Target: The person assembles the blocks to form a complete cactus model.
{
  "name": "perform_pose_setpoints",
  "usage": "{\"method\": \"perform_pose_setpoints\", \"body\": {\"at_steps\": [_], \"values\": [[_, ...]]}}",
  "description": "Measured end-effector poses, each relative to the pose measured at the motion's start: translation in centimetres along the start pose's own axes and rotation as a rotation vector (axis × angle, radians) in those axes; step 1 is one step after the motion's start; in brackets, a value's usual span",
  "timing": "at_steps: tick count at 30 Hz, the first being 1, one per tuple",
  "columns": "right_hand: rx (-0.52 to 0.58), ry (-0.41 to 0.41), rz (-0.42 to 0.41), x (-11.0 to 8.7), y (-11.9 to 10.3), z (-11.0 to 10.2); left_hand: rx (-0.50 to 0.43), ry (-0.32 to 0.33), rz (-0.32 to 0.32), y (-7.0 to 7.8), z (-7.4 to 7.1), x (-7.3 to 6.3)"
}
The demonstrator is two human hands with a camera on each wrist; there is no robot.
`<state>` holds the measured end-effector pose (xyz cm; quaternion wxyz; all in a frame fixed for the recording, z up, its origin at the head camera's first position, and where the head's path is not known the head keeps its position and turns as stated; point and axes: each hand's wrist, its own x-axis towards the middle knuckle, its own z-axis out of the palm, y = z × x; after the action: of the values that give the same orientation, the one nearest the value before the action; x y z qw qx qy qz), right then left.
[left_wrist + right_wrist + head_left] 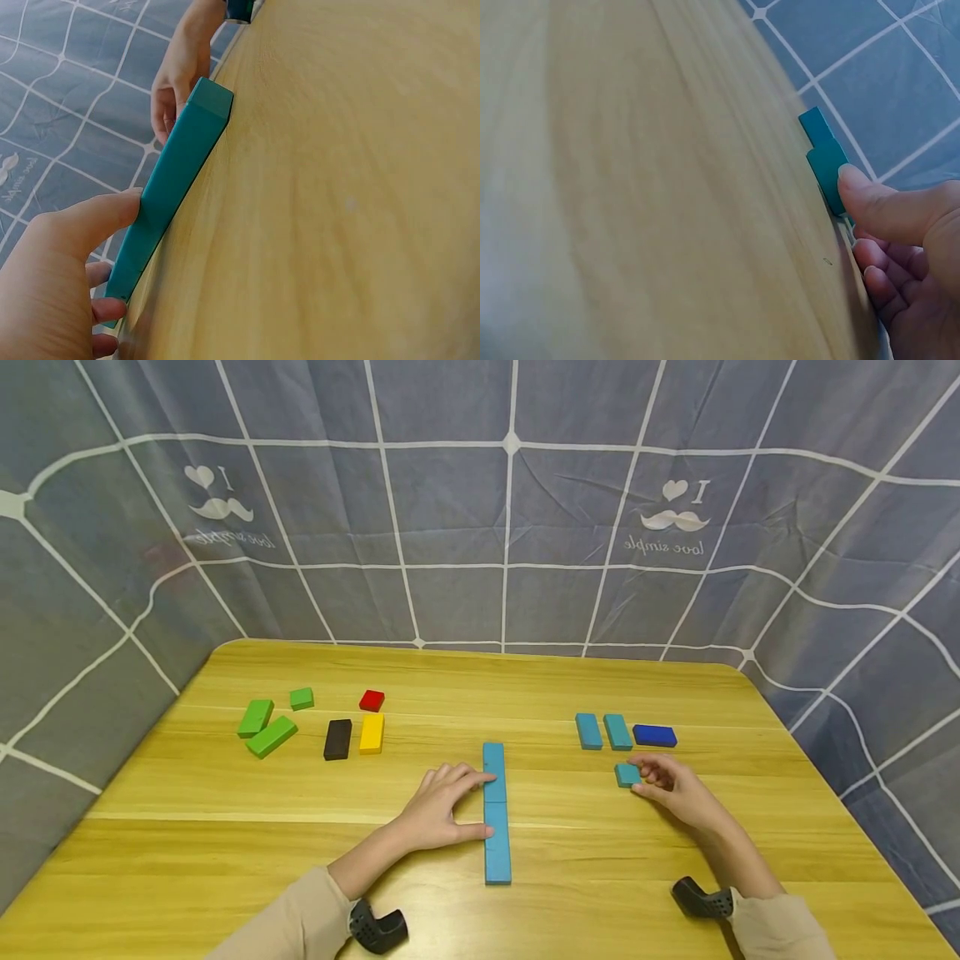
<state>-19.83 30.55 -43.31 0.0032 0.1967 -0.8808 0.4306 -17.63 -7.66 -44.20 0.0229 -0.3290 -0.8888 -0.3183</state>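
On a wooden table (585,885), the left hand (437,810) is spread and the right hand (678,789) curled in a pinch. The left touches two long blue blocks (497,858), end to end near centre; the right grips a small teal block (626,776) farther right.

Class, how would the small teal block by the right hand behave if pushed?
The small teal block should probably slide, not roll, given its flat faces. Its squat shape makes tipping unlikely; crisp edges suggest stiffness.
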Motion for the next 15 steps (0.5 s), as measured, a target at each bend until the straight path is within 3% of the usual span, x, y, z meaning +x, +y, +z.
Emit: {"method": "perform_pose_setpoints", "body": {"at_steps": [8,15], "values": [[0.002,-0.017,0.044,1.9,-1.3,0.8,0.005,-0.002,0.003,-0.1,0.1,-0.1],[0.073,-0.014,-0.114,5.9,-4.1,3.2,0.010,-0.003,0.005,-0.2,0.0,0.0]]}}
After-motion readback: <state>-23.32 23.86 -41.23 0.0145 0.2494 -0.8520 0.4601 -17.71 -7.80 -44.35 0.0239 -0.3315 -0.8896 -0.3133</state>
